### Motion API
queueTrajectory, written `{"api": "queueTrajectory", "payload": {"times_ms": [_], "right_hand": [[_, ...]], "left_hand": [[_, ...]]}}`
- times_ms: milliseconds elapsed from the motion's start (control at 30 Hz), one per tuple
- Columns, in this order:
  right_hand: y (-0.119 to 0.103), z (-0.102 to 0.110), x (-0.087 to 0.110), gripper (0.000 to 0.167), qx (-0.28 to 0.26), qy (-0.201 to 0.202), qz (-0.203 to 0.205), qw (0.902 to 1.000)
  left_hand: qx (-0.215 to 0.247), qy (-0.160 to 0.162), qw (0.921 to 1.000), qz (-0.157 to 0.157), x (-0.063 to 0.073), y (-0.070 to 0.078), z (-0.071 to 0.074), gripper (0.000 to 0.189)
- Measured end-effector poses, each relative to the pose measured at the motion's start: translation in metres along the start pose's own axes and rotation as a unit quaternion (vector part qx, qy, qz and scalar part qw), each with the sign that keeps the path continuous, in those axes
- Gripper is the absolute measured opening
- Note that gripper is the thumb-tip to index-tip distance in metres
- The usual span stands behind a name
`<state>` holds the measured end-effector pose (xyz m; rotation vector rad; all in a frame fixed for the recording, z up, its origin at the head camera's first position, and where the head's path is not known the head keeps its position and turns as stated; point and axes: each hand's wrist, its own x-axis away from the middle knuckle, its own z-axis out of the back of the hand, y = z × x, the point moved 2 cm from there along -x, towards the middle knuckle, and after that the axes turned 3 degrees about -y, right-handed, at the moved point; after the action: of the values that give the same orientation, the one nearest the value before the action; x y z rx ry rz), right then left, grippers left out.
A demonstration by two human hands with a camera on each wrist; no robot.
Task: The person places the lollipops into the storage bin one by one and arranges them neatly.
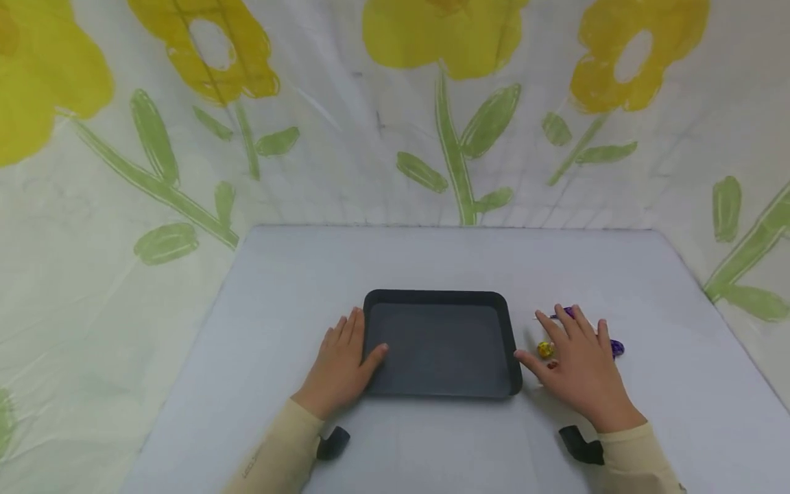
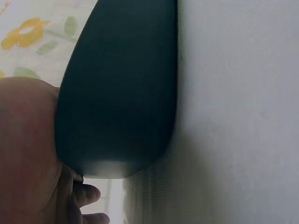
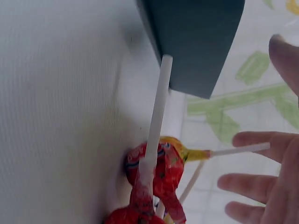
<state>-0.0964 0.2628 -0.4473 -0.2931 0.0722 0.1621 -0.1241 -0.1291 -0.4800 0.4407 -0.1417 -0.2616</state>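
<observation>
A dark grey rectangular tray (image 1: pixel 441 353) lies flat on the white table. My left hand (image 1: pixel 342 360) rests against its left side, fingers straight along the outside and thumb over the rim. From the left wrist, the tray's outer wall (image 2: pixel 119 93) fills the middle, with the palm beside it. My right hand (image 1: pixel 583 370) is spread over several wrapped lollipops to the right of the tray, partly hiding them. Among these are a yellow lollipop (image 1: pixel 545 350) and a purple lollipop (image 1: pixel 617 348). Close to the right wrist camera are a red lollipop (image 3: pixel 161 170) and white sticks; the fingers stay apart from them.
Behind and around the white table (image 1: pixel 432 261) hangs a pale sheet (image 1: pixel 345 171) printed with yellow flowers and green stems. Black wrist mounts (image 1: pixel 333 443) stick out beside both cream sleeves (image 1: pixel 638 460), low over the table.
</observation>
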Motion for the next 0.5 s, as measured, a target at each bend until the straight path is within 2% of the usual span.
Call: {"api": "queueTrajectory", "payload": {"times_ms": [300, 400, 500], "right_hand": [[0.007, 0.003, 0.004, 0.036, 0.000, 0.056, 0.014, 0.9983], [0.009, 0.003, 0.006, 0.021, -0.004, 0.062, 0.015, 0.9980], [0.011, 0.002, 0.006, 0.012, -0.010, 0.062, 0.016, 0.9979]], "left_hand": [[0.008, 0.001, 1.0000, -0.001, -0.001, 0.000, 0.000, 0.085], [0.011, 0.002, 0.9999, -0.004, -0.001, 0.000, 0.000, 0.085], [0.015, 0.003, 0.9999, -0.003, 0.000, 0.001, 0.001, 0.085]]}}
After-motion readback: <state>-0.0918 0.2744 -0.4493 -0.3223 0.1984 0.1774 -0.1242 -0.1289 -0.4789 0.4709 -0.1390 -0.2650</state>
